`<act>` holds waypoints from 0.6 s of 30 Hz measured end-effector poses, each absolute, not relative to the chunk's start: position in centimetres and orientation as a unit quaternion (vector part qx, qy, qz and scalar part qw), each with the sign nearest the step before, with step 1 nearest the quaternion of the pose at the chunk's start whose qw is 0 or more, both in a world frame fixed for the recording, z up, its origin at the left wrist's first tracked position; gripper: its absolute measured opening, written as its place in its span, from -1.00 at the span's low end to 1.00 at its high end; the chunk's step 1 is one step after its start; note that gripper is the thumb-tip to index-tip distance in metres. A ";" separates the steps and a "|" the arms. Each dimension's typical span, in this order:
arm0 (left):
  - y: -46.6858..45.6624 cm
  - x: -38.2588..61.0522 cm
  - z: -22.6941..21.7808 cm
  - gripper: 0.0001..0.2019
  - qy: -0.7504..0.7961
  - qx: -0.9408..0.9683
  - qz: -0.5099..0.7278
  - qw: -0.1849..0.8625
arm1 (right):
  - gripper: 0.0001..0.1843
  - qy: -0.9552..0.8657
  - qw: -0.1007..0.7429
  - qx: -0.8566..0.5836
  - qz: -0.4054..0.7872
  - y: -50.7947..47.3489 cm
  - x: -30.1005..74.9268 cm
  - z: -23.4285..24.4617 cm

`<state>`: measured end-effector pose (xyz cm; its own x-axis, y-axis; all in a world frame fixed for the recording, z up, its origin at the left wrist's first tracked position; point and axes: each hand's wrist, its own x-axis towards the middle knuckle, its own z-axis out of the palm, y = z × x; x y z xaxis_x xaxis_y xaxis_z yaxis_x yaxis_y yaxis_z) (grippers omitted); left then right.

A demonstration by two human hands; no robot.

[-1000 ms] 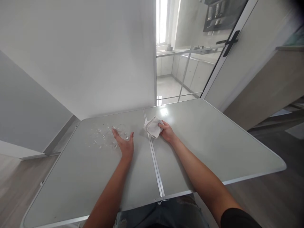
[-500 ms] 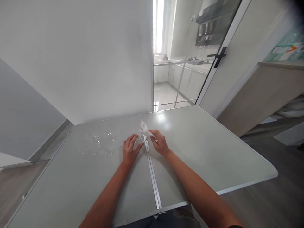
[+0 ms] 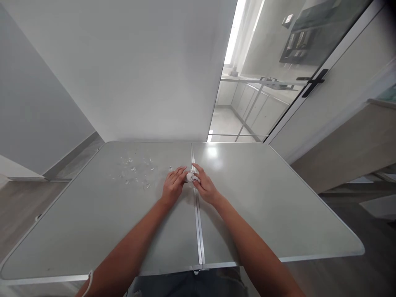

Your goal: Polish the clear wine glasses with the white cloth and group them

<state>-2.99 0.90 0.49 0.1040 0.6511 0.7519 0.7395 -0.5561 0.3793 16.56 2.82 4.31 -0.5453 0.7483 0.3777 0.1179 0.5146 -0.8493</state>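
Here's the pale table (image 3: pixel 266 214), stretching right across the view, its metal seam (image 3: pixel 198 231) running from the far edge to the near one. Beyond it, a glass door (image 3: pixel 241 103) stands past the far edge on the right.

Now the hands, meeting over the seam! The right hand (image 3: pixel 206 187) is grasping the white cloth (image 3: pixel 189 177) between thumb and fingers. The left hand (image 3: pixel 173 187) has its fingers bent and close together against the cloth's left side; whether they grip, I cannot tell.

And the cloth itself: bunched between the hands at the seam, a roundish bundle with a short end pointing right, towards the right thumb. Its long axis seems to run left to right, though fingers hide part of it. Smallest of all, clear shiny specks (image 3: pixel 133 169) lie scattered over the table's left half.
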 end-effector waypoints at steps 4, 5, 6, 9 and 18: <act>0.8 -2.9 0.4 -0.66 -0.460 -0.736 -0.490 0.081 | -0.25 -0.854 0.361 -0.241 0.286 2.7 16.0 4.1; 0.7 -2.9 0.4 -0.65 -0.454 -0.739 -0.489 0.091 | -0.26 -0.859 0.369 -0.241 0.263 2.7 15.9 3.9; 0.7 -2.8 0.4 -0.64 -0.448 -0.743 -0.486 0.101 | -0.31 -0.857 0.382 -0.244 0.244 2.7 15.9 3.7; 0.6 -2.4 0.7 -0.60 -0.437 -0.749 -0.481 0.131 | -0.54 -0.819 0.448 -0.271 0.235 3.0 16.1 3.0; 0.6 -2.0 -0.2 -0.54 -0.492 -0.729 -0.441 0.178 | -0.43 -0.682 0.494 -0.328 0.428 4.5 17.6 2.5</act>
<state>-2.00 0.63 -0.21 0.1263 0.5605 0.8184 0.8750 -0.4517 0.1743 17.55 4.55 2.52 -0.2972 0.8701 0.3931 0.0246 0.4186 -0.9079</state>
